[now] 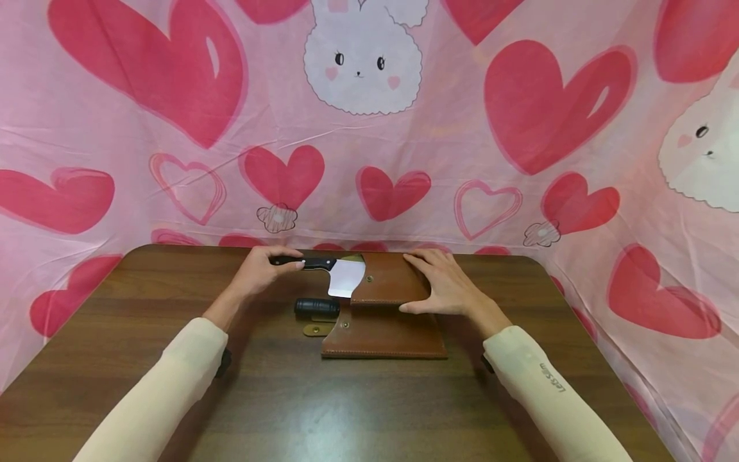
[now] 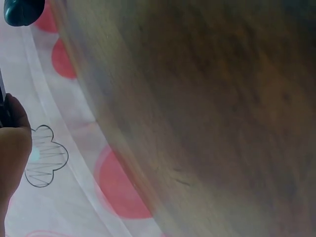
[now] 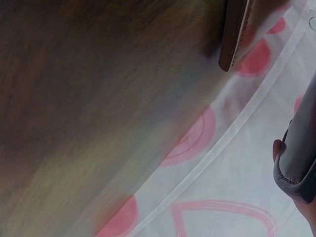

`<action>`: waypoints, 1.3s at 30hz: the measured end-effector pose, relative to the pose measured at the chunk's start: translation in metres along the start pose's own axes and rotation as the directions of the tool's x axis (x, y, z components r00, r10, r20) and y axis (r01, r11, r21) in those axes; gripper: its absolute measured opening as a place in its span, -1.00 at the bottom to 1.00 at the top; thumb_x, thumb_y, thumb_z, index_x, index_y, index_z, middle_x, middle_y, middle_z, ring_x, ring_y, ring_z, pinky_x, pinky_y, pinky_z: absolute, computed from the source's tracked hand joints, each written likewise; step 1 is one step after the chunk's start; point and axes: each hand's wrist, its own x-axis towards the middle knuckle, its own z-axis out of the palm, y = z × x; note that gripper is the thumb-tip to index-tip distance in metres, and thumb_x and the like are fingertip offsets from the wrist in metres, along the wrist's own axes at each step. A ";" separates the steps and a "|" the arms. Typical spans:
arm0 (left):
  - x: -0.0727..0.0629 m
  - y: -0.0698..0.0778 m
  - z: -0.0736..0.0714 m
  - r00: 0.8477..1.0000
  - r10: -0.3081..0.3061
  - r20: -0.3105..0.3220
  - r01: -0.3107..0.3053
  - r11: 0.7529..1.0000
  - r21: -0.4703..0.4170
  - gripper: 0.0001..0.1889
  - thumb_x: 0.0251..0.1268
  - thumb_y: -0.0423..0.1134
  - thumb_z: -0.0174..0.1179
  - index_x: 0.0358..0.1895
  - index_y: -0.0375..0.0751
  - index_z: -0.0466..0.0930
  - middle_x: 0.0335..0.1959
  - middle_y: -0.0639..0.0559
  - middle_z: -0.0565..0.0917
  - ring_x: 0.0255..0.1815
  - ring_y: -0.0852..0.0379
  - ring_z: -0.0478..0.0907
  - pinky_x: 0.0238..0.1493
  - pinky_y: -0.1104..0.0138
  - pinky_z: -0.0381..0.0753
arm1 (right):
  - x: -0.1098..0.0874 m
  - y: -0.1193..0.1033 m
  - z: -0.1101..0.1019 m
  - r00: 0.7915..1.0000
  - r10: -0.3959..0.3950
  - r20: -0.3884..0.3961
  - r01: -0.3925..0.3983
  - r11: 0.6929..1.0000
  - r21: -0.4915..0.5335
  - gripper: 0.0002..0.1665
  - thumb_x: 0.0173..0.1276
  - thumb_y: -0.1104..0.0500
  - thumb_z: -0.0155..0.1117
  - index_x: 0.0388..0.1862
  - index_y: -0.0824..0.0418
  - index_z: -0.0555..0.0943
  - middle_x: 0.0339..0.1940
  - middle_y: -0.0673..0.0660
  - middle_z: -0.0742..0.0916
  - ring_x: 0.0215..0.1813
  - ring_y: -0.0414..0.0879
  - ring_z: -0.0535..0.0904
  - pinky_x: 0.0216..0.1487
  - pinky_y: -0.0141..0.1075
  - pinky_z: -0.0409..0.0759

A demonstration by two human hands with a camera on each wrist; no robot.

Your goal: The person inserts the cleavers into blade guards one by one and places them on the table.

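Note:
A small cleaver [image 1: 346,277] has its blade partly inside a brown leather sheath [image 1: 387,276] with a snap stud. My left hand [image 1: 260,269] pinches the cleaver's black handle [image 1: 317,263] between thumb and fingers. The right hand [image 1: 444,282] holds that sheath by its closed end, fingers at the far edge and thumb at the near edge. In the right wrist view, the held sheath [image 3: 298,148] shows at the right side, raised off the table. Only part of the left hand [image 2: 12,158] appears in the left wrist view.
Closer to me lies a second brown leather sheath [image 1: 387,333], partly overlapped in view by the held one. A ribbed black handle [image 1: 316,308] and a tan snap strap [image 1: 317,330] stick out at its left. The wooden table [image 1: 323,410] ends at a pink heart-patterned cloth [image 1: 335,154].

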 end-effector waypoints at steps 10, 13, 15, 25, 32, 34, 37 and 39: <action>-0.001 0.000 0.005 1.000 0.014 -0.005 -0.014 1.000 -0.013 -0.66 0.25 -0.19 0.45 0.03 -0.29 0.76 -0.14 -0.19 0.68 -0.21 -0.08 0.47 -0.28 0.30 0.59 | 0.002 -0.001 0.003 1.000 -0.008 -0.005 0.008 1.000 -0.009 0.30 -0.08 -0.56 0.43 0.50 0.20 0.41 0.37 0.19 0.51 0.38 0.13 0.33 0.32 0.14 0.23; -0.001 0.002 0.006 1.000 0.019 -0.009 -0.019 1.000 -0.008 -0.67 0.26 -0.21 0.44 0.03 -0.30 0.75 -0.13 -0.19 0.68 -0.21 -0.07 0.47 -0.29 0.35 0.57 | 0.003 -0.002 0.003 1.000 -0.014 -0.010 0.014 1.000 -0.011 0.30 -0.08 -0.56 0.43 0.50 0.21 0.41 0.35 0.19 0.51 0.36 0.13 0.34 0.31 0.12 0.24; -0.001 0.003 0.007 1.000 0.025 -0.013 -0.025 1.000 -0.006 -0.68 0.26 -0.21 0.44 0.02 -0.30 0.75 -0.13 -0.19 0.69 -0.22 -0.05 0.48 -0.29 0.37 0.56 | 0.004 -0.003 0.003 1.000 -0.017 -0.013 0.017 1.000 -0.012 0.30 -0.08 -0.56 0.43 0.49 0.21 0.41 0.35 0.19 0.52 0.35 0.12 0.34 0.29 0.11 0.25; 0.002 0.011 0.019 0.998 0.064 -0.001 -0.064 0.998 -0.006 -0.71 0.26 -0.23 0.44 -0.01 -0.27 0.77 -0.08 -0.18 0.71 -0.21 -0.02 0.50 -0.24 0.36 0.54 | 0.003 -0.006 0.006 1.000 -0.008 -0.008 0.008 1.000 -0.011 0.30 -0.07 -0.56 0.42 0.49 0.22 0.41 0.39 0.19 0.50 0.35 0.14 0.34 0.26 0.08 0.26; 0.002 0.016 0.023 0.998 0.063 -0.014 -0.063 0.998 -0.002 -0.70 0.25 -0.22 0.46 0.00 -0.27 0.77 -0.01 -0.19 0.70 -0.13 -0.03 0.51 -0.19 0.37 0.54 | 0.004 -0.007 0.006 1.000 -0.008 -0.015 0.007 1.000 -0.010 0.30 -0.08 -0.56 0.42 0.50 0.21 0.41 0.38 0.19 0.50 0.35 0.14 0.34 0.28 0.08 0.24; 0.002 0.016 0.023 0.998 0.056 -0.011 -0.056 0.998 -0.003 -0.69 0.25 -0.22 0.45 0.01 -0.27 0.76 0.01 -0.20 0.70 -0.12 -0.04 0.51 -0.19 0.36 0.55 | 0.004 -0.007 0.006 1.000 -0.007 -0.015 0.007 1.000 -0.010 0.30 -0.08 -0.56 0.42 0.50 0.21 0.41 0.39 0.19 0.50 0.35 0.14 0.34 0.29 0.08 0.24; 0.002 0.017 0.024 0.999 0.046 -0.007 -0.046 0.999 -0.002 -0.69 0.26 -0.21 0.44 0.02 -0.25 0.76 0.03 -0.19 0.69 -0.09 -0.06 0.52 -0.14 0.31 0.58 | 0.004 -0.007 0.006 1.000 -0.005 -0.013 0.005 1.000 -0.007 0.30 -0.08 -0.56 0.42 0.50 0.21 0.41 0.39 0.19 0.50 0.35 0.14 0.34 0.29 0.08 0.24; 0.002 0.017 0.024 0.999 0.043 -0.005 -0.043 0.999 -0.001 -0.69 0.26 -0.22 0.44 0.02 -0.24 0.76 0.05 -0.19 0.69 -0.07 -0.07 0.53 -0.11 0.28 0.58 | 0.004 -0.008 0.006 1.000 -0.005 -0.014 0.005 1.000 -0.002 0.30 -0.08 -0.56 0.42 0.50 0.21 0.41 0.39 0.19 0.50 0.35 0.14 0.34 0.29 0.09 0.23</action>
